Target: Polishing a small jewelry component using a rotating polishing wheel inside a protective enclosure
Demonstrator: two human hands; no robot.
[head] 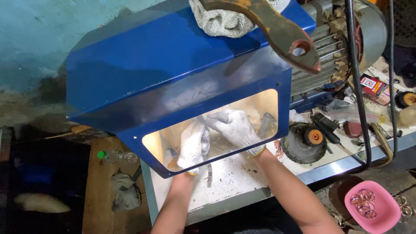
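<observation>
Left hand (pixel 193 145), right hand (pixel 234 128) gloved inside blue hood (pixel 173 60) (grip, held item's axis: cannot tell).

White knitted gloves (pixel 216 134) under a glossy blue hood (pixel 173 56); pink bowl (pixel 378 208) of coppery rings (pixel 364 201).

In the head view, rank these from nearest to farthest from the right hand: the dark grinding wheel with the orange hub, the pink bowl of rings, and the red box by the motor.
From the right hand, inside the blue hood:
1. Dark grinding wheel, just right of the hood on the bench.
2. Red box, far right beside the motor.
3. Pink bowl, lower right, below the bench edge.
The last two are fairly close; the bowl looks slightly farther.
</observation>
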